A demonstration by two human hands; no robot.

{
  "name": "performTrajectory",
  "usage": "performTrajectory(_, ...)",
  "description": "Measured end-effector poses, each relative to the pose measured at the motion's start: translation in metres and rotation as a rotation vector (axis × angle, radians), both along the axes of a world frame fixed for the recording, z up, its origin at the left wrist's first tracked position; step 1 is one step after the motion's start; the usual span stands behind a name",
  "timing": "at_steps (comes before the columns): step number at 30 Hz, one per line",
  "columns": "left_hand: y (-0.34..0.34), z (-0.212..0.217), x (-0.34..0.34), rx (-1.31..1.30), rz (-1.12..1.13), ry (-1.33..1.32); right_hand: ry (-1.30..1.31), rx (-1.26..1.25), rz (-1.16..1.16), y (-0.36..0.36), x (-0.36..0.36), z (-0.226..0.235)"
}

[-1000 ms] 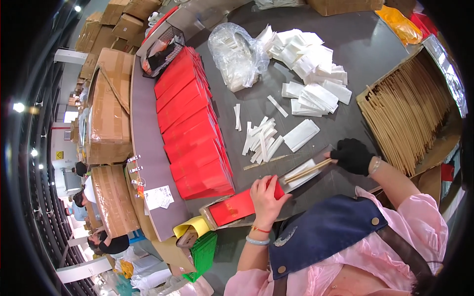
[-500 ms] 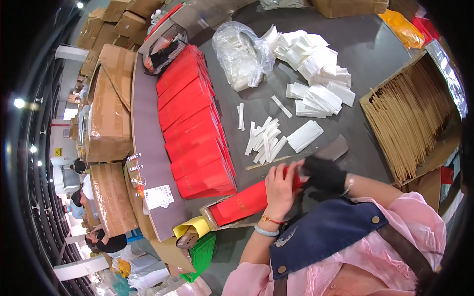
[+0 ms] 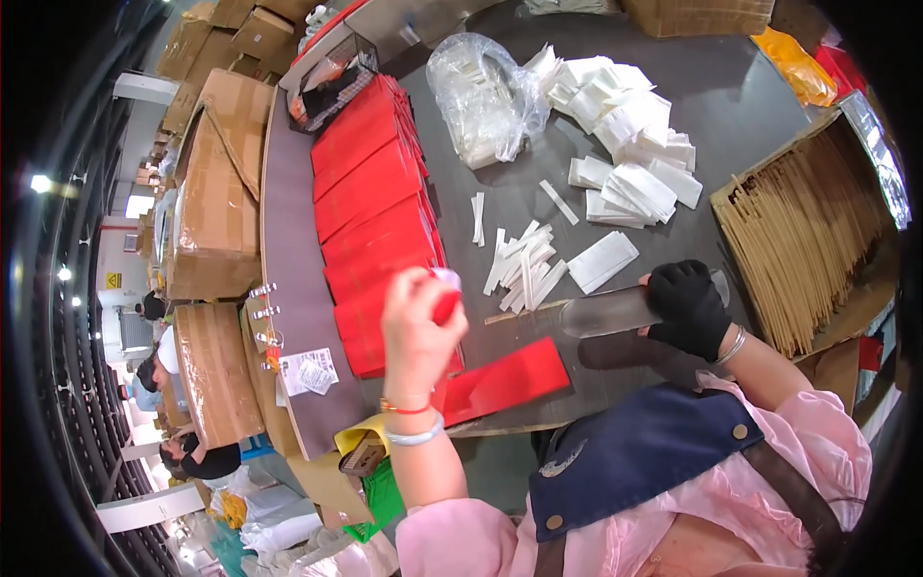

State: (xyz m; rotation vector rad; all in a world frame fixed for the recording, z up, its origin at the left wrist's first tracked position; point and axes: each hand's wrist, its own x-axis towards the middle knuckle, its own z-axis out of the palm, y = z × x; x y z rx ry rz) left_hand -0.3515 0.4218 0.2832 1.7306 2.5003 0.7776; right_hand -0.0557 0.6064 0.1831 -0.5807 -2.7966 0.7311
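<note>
My left hand [image 3: 418, 327] is raised over the near end of the red stack, its fingers closed round a small red item with a pale lilac end [image 3: 446, 280]; its kind is hidden. My right hand [image 3: 687, 306], in a black fingerless glove, grips the right part of a long, greyish see-through flat strip [image 3: 606, 313] with rounded ends, just above the table. Between the hands, a flat red paper sleeve [image 3: 510, 382] lies slanted at the table's near edge. Its left end is hidden behind my left forearm.
Overlapping red sleeves [image 3: 370, 192] line the left side. White folded slips [image 3: 639, 192], narrow white strips [image 3: 527, 269] and a clear plastic bag [image 3: 486, 106] lie beyond. At right stands a carton of brown cardboard pieces [image 3: 808, 231]; a yellow-lined holder [image 3: 361, 438] sits by the near left edge.
My left hand has left the red sleeve and risen leftward with the small red item. My right hand has moved right and now holds the greyish strip. The sleeve lies uncovered.
</note>
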Motion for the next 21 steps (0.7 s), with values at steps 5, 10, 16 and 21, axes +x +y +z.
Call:
performTrajectory(5, -0.005, -0.009, -0.028, -0.011, 0.087, 0.255, -0.05, -0.005, -0.016, -0.003, -0.001, 0.004)
performTrajectory(10, -0.043, -0.112, 0.037, -0.023, 0.234, 0.047, -0.048, 0.039, 0.014, -0.012, 0.0, 0.001)
performTrajectory(16, -0.044, -0.147, 0.119, -0.042, 0.413, -0.271, -0.115, 0.065, 0.071, -0.01, -0.005, 0.004)
performTrajectory(21, -0.054, -0.149, 0.11, -0.079, 0.403, -0.379, -0.182, 0.049, 0.171, -0.012, -0.013, 0.001)
